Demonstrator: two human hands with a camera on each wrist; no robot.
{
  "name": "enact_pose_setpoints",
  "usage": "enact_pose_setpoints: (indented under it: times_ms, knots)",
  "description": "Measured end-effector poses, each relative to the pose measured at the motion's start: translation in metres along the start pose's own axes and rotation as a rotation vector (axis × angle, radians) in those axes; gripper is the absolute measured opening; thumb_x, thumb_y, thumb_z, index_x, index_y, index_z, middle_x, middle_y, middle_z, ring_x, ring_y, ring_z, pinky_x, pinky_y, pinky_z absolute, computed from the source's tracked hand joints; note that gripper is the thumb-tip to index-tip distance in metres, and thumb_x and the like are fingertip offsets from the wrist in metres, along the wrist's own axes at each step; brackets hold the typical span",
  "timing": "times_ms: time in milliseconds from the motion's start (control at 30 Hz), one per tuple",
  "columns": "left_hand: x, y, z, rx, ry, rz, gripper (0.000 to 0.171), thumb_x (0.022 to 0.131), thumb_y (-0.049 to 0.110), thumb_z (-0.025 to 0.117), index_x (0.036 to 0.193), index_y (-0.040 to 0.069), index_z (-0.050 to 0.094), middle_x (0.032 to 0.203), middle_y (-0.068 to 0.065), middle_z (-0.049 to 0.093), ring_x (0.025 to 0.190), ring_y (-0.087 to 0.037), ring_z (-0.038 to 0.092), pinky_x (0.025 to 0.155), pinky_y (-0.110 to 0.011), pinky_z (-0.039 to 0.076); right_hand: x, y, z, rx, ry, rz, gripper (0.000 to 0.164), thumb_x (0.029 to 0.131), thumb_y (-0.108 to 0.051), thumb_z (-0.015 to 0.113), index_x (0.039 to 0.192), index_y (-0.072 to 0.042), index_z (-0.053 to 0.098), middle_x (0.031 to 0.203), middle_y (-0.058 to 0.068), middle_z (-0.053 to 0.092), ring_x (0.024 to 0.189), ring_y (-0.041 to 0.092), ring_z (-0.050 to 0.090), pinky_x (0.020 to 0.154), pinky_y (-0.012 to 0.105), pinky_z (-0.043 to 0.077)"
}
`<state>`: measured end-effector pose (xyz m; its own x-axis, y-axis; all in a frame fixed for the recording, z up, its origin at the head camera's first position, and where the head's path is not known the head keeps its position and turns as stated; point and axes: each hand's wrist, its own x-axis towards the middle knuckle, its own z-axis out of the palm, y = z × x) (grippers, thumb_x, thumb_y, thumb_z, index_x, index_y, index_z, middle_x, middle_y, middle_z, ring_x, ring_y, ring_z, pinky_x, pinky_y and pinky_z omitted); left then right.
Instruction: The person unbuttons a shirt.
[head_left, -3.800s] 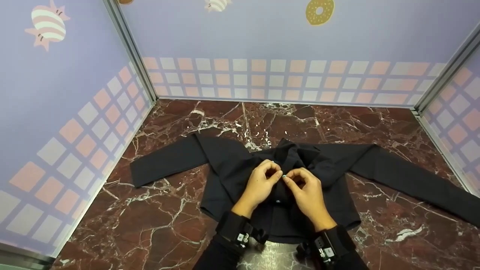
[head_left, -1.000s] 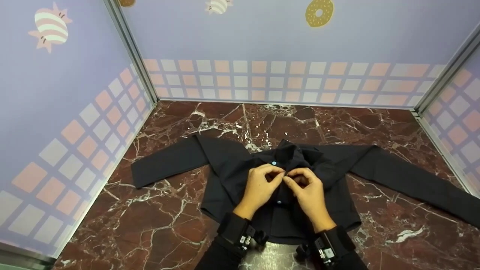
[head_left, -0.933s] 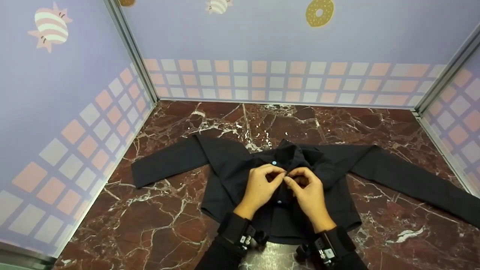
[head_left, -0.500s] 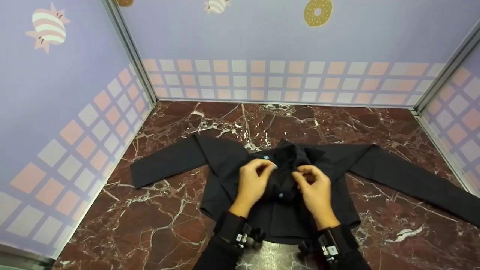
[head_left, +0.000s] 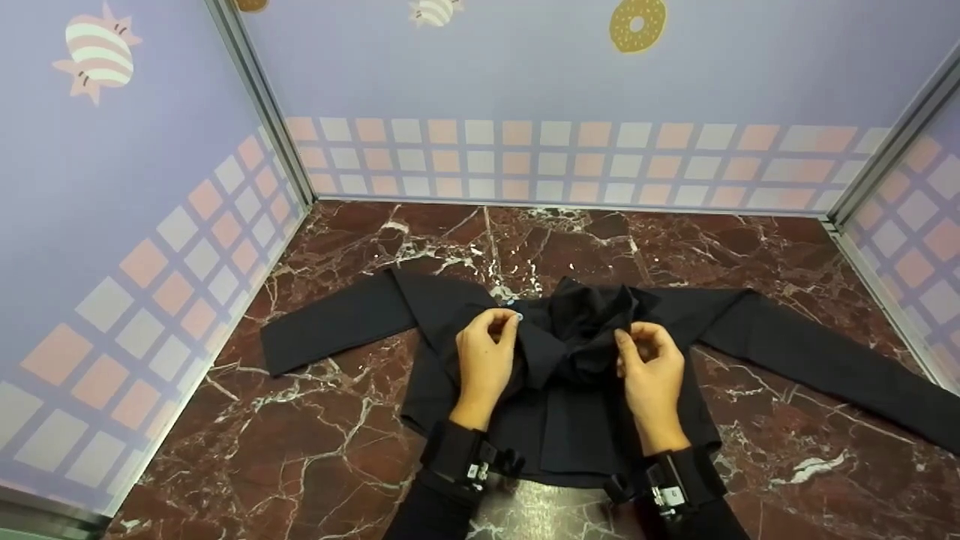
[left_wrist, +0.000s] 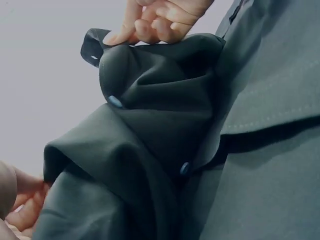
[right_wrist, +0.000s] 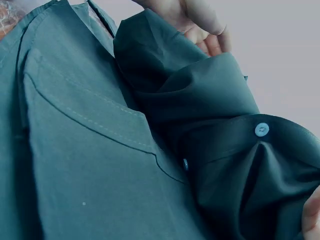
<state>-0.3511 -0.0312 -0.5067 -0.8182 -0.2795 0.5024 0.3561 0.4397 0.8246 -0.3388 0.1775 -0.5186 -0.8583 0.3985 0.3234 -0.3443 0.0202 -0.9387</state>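
Wears a dark strap (head_left: 454, 450) with a small device just behind each hand. Pinches one front edge of the dark shirt (head_left: 581, 431) in the left hand (head_left: 484, 360), thumb against fingers, with a pale button (head_left: 519, 316) right at the fingertips. Pinches the opposite raised cloth in the right hand (head_left: 652, 371), well apart from the left. Holds the bunched front lifted between both hands, with a loose flap (head_left: 541, 352) just to the right of the left hand.

Could let either edge slip, judging by so small a hold, right at the fingertips. Might strain the button's thread if pulled hard outward. Could also lose track of a second button (right_wrist: 185, 164), tucked low in the folds between the hands.

Lies otherwise on the marble table (head_left: 360, 420), under and around both hands, with one sleeve (head_left: 337, 330) stretching out beyond the left hand and another (head_left: 832, 367) beyond the right. Might drag askew through uneven lifting, with neither hand free to press down. Farthest ahead of the hands, past the table, ends at patterned walls (head_left: 600, 82).
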Motion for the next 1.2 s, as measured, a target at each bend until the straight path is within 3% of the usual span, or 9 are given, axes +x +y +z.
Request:
enact_pose_setpoints:
  times_ms: [67, 200, 267, 333, 467, 600, 733, 967, 1200]
  knots:
    - [0.000, 0.004, 0.000, -0.027, 0.034, 0.097, 0.003, 0.099, 0.006, 0.076, 0.097, 0.008, 0.079, 0.090, -0.002, 0.074, 0.075, -0.013, 0.067, 0.069, -0.026, 0.056, -0.001, -0.001, 0.001, 0.023, -0.007, -0.015, 0.015, 0.096, 0.006, 0.075, 0.100, 0.014, 0.063, 0.081, 0.004, 0.063, 0.054, 0.008, 0.056, 0.047, 0.019, 0.047]
    - [-0.002, 0.019, -0.001, -0.077, 0.066, 0.441, 0.007, 0.093, 0.003, 0.081, 0.092, 0.008, 0.077, 0.087, -0.002, 0.070, 0.074, -0.015, 0.065, 0.069, -0.027, 0.055, -0.002, -0.001, 0.002, 0.054, -0.033, -0.056, 0.017, 0.096, 0.006, 0.076, 0.101, 0.016, 0.063, 0.081, 0.004, 0.065, 0.055, 0.009, 0.059, 0.048, 0.020, 0.049]
    - [-0.005, 0.024, -0.001, -0.063, -0.013, 0.603, 0.008, 0.092, 0.005, 0.083, 0.088, 0.008, 0.076, 0.083, -0.001, 0.071, 0.072, -0.014, 0.065, 0.069, -0.026, 0.055, -0.003, -0.002, 0.003, 0.061, -0.047, -0.071, 0.018, 0.096, 0.006, 0.075, 0.101, 0.018, 0.063, 0.080, 0.004, 0.066, 0.055, 0.009, 0.059, 0.048, 0.020, 0.050]
    - [-0.009, 0.027, -0.001, -0.037, -0.165, 0.669, 0.008, 0.093, 0.009, 0.083, 0.088, 0.008, 0.077, 0.080, 0.000, 0.072, 0.070, -0.012, 0.065, 0.068, -0.023, 0.054, -0.003, -0.002, 0.004, 0.078, -0.053, -0.073, 0.017, 0.096, 0.007, 0.075, 0.100, 0.018, 0.062, 0.079, 0.004, 0.066, 0.054, 0.009, 0.060, 0.048, 0.020, 0.050]
    - [-0.016, 0.025, 0.002, 0.110, -0.416, 0.549, 0.010, 0.095, 0.013, 0.083, 0.088, 0.010, 0.076, 0.078, 0.001, 0.071, 0.066, -0.008, 0.063, 0.065, -0.017, 0.049, -0.004, -0.005, 0.004, 0.137, -0.049, -0.064, 0.013, 0.096, 0.008, 0.074, 0.099, 0.014, 0.063, 0.076, 0.003, 0.065, 0.054, 0.009, 0.060, 0.048, 0.020, 0.050]
    - [-0.020, 0.018, 0.007, 0.284, -0.503, 0.385, 0.012, 0.093, 0.013, 0.085, 0.091, 0.010, 0.074, 0.082, 0.000, 0.068, 0.072, -0.011, 0.065, 0.068, -0.020, 0.052, -0.006, -0.006, 0.004, 0.188, -0.061, -0.076, 0.011, 0.096, 0.010, 0.072, 0.098, 0.013, 0.062, 0.073, 0.003, 0.063, 0.054, 0.010, 0.058, 0.049, 0.020, 0.049]
    - [-0.024, 0.014, 0.012, 0.347, -0.495, 0.353, 0.012, 0.095, 0.013, 0.083, 0.091, 0.011, 0.072, 0.086, 0.000, 0.066, 0.075, -0.014, 0.066, 0.069, -0.026, 0.054, -0.008, -0.006, 0.004, 0.211, -0.093, -0.115, 0.014, 0.097, 0.011, 0.070, 0.100, 0.016, 0.058, 0.070, 0.004, 0.062, 0.053, 0.010, 0.056, 0.049, 0.021, 0.048]
    - [-0.028, 0.012, 0.019, 0.308, -0.438, 0.388, 0.009, 0.099, 0.008, 0.076, 0.095, 0.009, 0.068, 0.092, -0.002, 0.064, 0.082, -0.017, 0.066, 0.074, -0.029, 0.056, -0.007, -0.005, 0.005, 0.229, -0.114, -0.159, 0.013, 0.098, 0.011, 0.068, 0.102, 0.017, 0.058, 0.072, 0.008, 0.068, 0.057, 0.015, 0.065, 0.052, 0.022, 0.053]
    - [-0.019, 0.017, 0.013, 0.102, -0.304, 0.324, 0.008, 0.100, 0.000, 0.071, 0.095, 0.005, 0.068, 0.091, -0.004, 0.068, 0.081, -0.016, 0.066, 0.075, -0.027, 0.056, -0.009, -0.003, 0.006, 0.262, -0.230, -0.261, 0.025, 0.096, 0.017, 0.067, 0.119, 0.019, 0.056, 0.111, 0.017, 0.070, 0.101, 0.022, 0.076, 0.081, 0.028, 0.061]
